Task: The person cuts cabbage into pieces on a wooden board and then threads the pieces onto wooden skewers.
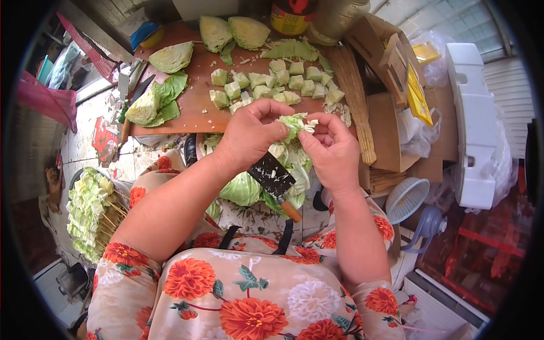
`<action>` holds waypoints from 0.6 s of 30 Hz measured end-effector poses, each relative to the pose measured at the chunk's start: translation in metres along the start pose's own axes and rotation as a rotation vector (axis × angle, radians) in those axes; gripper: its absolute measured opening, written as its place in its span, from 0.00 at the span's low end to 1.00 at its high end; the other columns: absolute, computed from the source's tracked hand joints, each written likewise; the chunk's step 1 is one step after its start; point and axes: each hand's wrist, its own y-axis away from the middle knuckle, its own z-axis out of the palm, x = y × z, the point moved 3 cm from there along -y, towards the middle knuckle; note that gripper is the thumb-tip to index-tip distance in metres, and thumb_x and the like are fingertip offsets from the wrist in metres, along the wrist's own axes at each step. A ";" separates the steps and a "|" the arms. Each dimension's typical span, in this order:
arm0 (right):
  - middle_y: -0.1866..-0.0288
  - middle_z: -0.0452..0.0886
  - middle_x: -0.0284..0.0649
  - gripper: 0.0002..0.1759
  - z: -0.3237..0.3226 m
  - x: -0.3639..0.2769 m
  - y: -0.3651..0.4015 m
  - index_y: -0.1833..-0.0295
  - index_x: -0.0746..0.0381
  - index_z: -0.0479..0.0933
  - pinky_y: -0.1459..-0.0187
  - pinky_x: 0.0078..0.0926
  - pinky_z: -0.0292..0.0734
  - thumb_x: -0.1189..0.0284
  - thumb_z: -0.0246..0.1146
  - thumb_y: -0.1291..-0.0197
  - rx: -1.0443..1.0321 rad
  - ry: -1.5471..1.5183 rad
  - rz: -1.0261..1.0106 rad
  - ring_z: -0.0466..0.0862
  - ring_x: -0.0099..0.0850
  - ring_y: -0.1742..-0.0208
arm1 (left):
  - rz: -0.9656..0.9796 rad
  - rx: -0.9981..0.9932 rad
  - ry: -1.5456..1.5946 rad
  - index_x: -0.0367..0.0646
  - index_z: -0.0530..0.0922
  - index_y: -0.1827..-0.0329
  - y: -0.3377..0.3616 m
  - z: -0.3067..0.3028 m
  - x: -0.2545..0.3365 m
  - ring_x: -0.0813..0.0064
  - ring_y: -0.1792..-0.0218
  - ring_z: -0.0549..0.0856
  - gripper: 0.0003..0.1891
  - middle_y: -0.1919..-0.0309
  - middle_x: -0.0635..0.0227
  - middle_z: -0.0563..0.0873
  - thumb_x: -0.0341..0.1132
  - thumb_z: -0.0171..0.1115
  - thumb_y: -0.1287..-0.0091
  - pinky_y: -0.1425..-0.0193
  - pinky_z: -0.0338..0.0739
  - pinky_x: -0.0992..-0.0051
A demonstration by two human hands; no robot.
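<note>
Both of my hands meet over the near edge of the brown board [195, 113], pinching a small piece of pale green cabbage [294, 124] between them. My left hand [255, 130] grips it from the left with thumb and fingers. From the other side, my right hand [331, 148] has thumb and forefinger closed on its edge. Below them, a dark cleaver [272, 174] with a wooden handle lies on cabbage heads and leaves [242, 190]. Just beyond my fingers, several cut cabbage chunks [262, 90] sit on the board.
Cabbage wedges [170, 57] lie at the board's far side and left. A bundle of thin sticks [351, 96] rests along its right edge. Cardboard boxes [385, 124] and white foam [473, 124] stand at right. At left, a container holds skewered cabbage [89, 212].
</note>
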 end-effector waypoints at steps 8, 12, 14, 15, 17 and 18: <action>0.64 0.82 0.35 0.10 -0.002 -0.005 0.005 0.58 0.67 0.76 0.65 0.16 0.77 0.77 0.65 0.46 0.005 0.067 -0.048 0.81 0.19 0.68 | 0.127 -0.074 -0.117 0.35 0.75 0.50 0.003 0.004 0.005 0.85 0.60 0.80 0.16 0.59 0.71 0.81 0.21 0.60 0.43 0.56 0.76 0.83; 0.64 0.82 0.37 0.09 -0.004 0.004 0.004 0.57 0.68 0.76 0.65 0.17 0.78 0.77 0.62 0.43 -0.038 -0.164 0.057 0.82 0.22 0.68 | 0.135 -0.108 -0.057 0.35 0.75 0.50 0.004 0.005 0.010 0.85 0.60 0.80 0.16 0.60 0.72 0.81 0.20 0.60 0.43 0.56 0.76 0.83; 0.64 0.82 0.38 0.09 -0.005 -0.001 0.002 0.56 0.68 0.76 0.65 0.18 0.78 0.77 0.62 0.42 -0.070 -0.256 0.139 0.83 0.23 0.68 | 0.129 -0.112 -0.072 0.35 0.75 0.51 0.004 0.004 0.012 0.85 0.60 0.80 0.16 0.60 0.72 0.81 0.19 0.59 0.43 0.56 0.76 0.84; 0.65 0.82 0.39 0.09 -0.004 -0.002 0.002 0.56 0.68 0.75 0.65 0.19 0.79 0.77 0.61 0.41 -0.101 -0.348 0.221 0.83 0.25 0.68 | 0.129 -0.111 -0.072 0.35 0.75 0.51 0.005 0.004 0.012 0.85 0.60 0.80 0.16 0.60 0.72 0.81 0.19 0.59 0.43 0.56 0.76 0.84; 0.65 0.81 0.39 0.08 -0.003 -0.003 0.002 0.56 0.68 0.75 0.65 0.19 0.80 0.77 0.61 0.40 -0.110 -0.393 0.257 0.84 0.26 0.68 | 0.157 -0.089 -0.163 0.35 0.77 0.53 0.005 0.002 0.013 0.84 0.61 0.80 0.15 0.60 0.72 0.81 0.20 0.60 0.45 0.56 0.76 0.82; 0.65 0.81 0.39 0.08 -0.002 -0.002 0.002 0.56 0.68 0.74 0.66 0.20 0.80 0.77 0.61 0.40 -0.117 -0.439 0.296 0.84 0.27 0.67 | 0.156 -0.089 -0.163 0.35 0.77 0.53 0.005 0.001 0.011 0.84 0.61 0.80 0.15 0.60 0.72 0.81 0.20 0.60 0.45 0.56 0.76 0.82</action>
